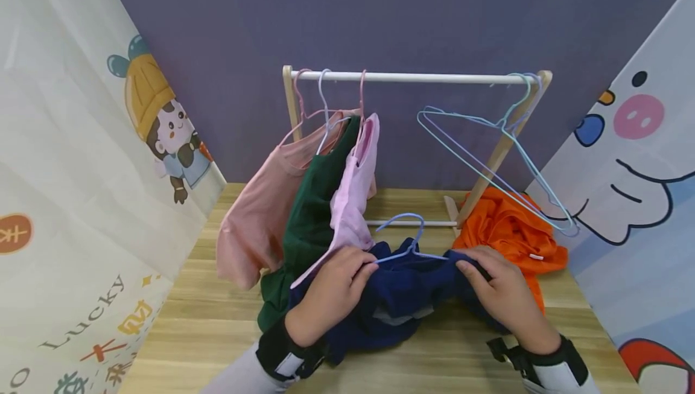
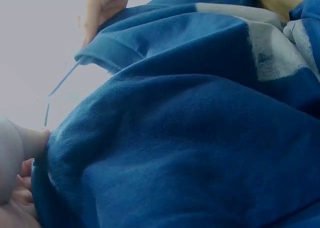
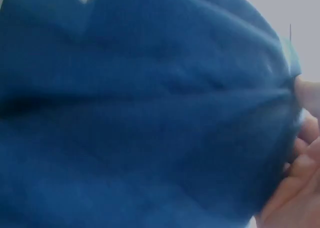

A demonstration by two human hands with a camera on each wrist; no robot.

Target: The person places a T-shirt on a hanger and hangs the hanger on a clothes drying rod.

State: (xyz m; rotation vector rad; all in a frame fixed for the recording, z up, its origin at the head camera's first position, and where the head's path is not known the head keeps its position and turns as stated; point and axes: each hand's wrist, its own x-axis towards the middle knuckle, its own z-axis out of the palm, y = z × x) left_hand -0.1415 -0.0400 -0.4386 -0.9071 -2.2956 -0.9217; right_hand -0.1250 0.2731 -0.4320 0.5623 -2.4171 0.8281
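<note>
In the head view a navy blue shirt (image 1: 407, 288), with a grey-white patch on its front, hangs between both hands low over the table. A light blue hanger (image 1: 414, 245) shows at its neck opening, hook pointing up and its ends inside the cloth. My left hand (image 1: 338, 282) pinches the shirt's left shoulder around the hanger's arm. At the other shoulder, my right hand (image 1: 501, 285) grips the cloth between thumb and fingers. The left wrist view shows the blue cloth (image 2: 165, 138) stretched between the two hands; the right wrist view has it filling most of the frame.
Behind the hands stands a clothes rack with a white rail (image 1: 412, 78). Pink (image 1: 260, 201), dark green (image 1: 309, 213) and lilac (image 1: 355, 198) garments hang at its left. Bare hangers (image 1: 502, 125) hang at the right, above a crumpled orange garment (image 1: 499, 225) on the wooden table (image 1: 190, 327).
</note>
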